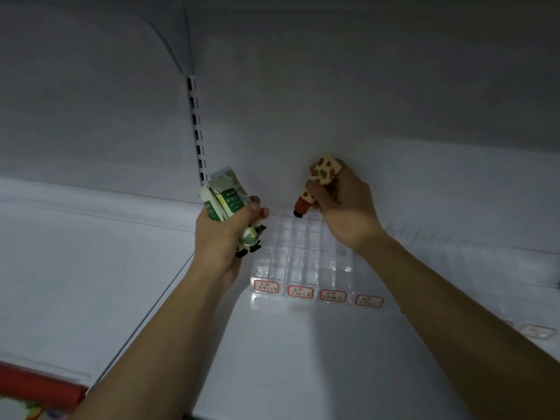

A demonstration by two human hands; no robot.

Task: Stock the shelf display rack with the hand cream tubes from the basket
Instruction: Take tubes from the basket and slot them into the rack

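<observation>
A clear plastic display rack [303, 262] with several empty compartments sits on the white shelf, four red-bordered labels along its front. My left hand [225, 234] is closed around a bunch of green-and-white hand cream tubes [225, 197], caps pointing down, just left of the rack. My right hand [342, 204] grips one orange-and-cream patterned tube [321, 180], its dark cap pointing down, just above the rack's back row. The basket's red rim [36, 386] shows at the bottom left corner.
The white shelf [303, 359] runs across the view, with a seam between two boards on the left. A slotted upright [197, 128] stands against the back wall. Another label holder [536, 330] sits at the far right.
</observation>
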